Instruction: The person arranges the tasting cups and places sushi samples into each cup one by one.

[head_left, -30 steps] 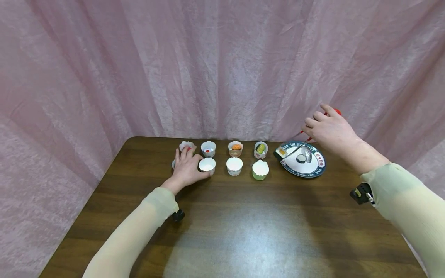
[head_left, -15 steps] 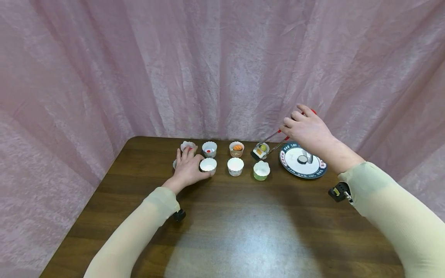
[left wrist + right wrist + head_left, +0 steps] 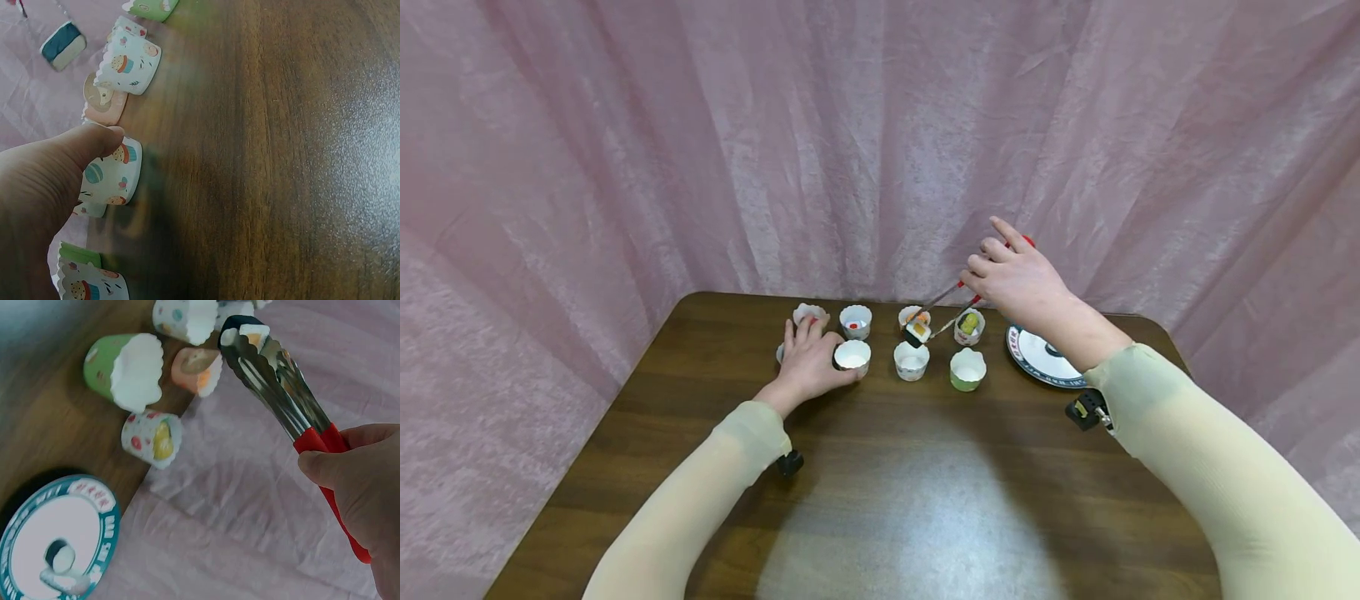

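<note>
My left hand (image 3: 808, 367) holds a white paper baking cup (image 3: 853, 357) in the front row, its thumb (image 3: 103, 139) against the patterned side in the left wrist view. Its other fingers spread back over a far-left cup (image 3: 808, 313) with something red in it. In my right hand (image 3: 1018, 283) are red-handled metal tongs (image 3: 325, 440). They grip a toy-like sushi roll (image 3: 917, 331), dark outside with a white and yellow face. It hangs above the cups, partly covering the back cup with an orange piece (image 3: 192, 367). Directly in front is a white cup (image 3: 912, 362).
A blue-rimmed plate (image 3: 103, 519) at right bears a small dark-and-white roll (image 3: 61, 556) and a silvery piece. A green cup (image 3: 967, 371) stands in front of a cup with a yellow-green piece (image 3: 164, 440). A pink curtain (image 3: 880, 150) hangs behind the wooden table (image 3: 880, 500).
The right hand has carried the tongs and sushi roll leftward from the plate, past the cup with the yellow-green piece, to the middle cups. The left hand stays at its cup.
</note>
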The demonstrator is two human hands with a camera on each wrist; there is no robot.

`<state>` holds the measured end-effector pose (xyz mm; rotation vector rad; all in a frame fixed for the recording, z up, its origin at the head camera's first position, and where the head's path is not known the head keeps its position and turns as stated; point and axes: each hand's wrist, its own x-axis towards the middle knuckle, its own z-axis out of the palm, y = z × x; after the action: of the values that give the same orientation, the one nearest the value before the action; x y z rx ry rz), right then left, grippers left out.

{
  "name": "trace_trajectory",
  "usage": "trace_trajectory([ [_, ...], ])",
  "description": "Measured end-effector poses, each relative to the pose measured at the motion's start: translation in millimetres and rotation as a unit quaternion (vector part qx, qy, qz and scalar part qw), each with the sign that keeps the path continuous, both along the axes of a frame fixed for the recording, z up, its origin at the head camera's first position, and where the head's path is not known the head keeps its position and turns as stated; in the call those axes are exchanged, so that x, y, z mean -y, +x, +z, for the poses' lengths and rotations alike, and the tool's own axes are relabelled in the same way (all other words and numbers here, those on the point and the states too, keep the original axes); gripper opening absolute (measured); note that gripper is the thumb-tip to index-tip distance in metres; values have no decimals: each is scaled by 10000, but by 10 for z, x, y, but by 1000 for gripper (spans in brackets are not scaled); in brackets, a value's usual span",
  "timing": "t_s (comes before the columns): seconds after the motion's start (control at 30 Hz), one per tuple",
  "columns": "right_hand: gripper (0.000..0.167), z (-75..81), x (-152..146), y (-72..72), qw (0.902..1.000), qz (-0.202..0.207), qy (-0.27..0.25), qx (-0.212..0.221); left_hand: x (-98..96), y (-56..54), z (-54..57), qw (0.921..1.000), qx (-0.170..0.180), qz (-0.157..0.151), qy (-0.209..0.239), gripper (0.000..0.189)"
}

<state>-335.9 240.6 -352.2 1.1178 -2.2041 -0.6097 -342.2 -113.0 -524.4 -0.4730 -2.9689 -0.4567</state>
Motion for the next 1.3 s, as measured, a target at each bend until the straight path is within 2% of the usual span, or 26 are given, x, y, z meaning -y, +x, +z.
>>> trace_trajectory([
  [0.1,25,-17,100,-23,10000,79,-44,-31,-3,-15,-18,10000,-24,-8,-13,64],
  [0.4,28,-109,403,-81,9998,149,-32,-110,-15,-13,-13,10000,25,3,11,65],
  [0.7,10,-208,629,-144,9994,321,-101,-125,-29,4,14,10000,-26,23,-42,64],
  [0.9,12,-235,744,-169,9989,369,89,-258,-46,16,39,10000,21,13,-37,64],
  [1.13,24,-227,867,-181,9980,424,433,-193,-49,-8,25,10000,55,-36,12,65],
  [1.3,25,-222,954,-186,9962,445,742,-119,-72,-15,16,10000,75,-32,13,64],
])
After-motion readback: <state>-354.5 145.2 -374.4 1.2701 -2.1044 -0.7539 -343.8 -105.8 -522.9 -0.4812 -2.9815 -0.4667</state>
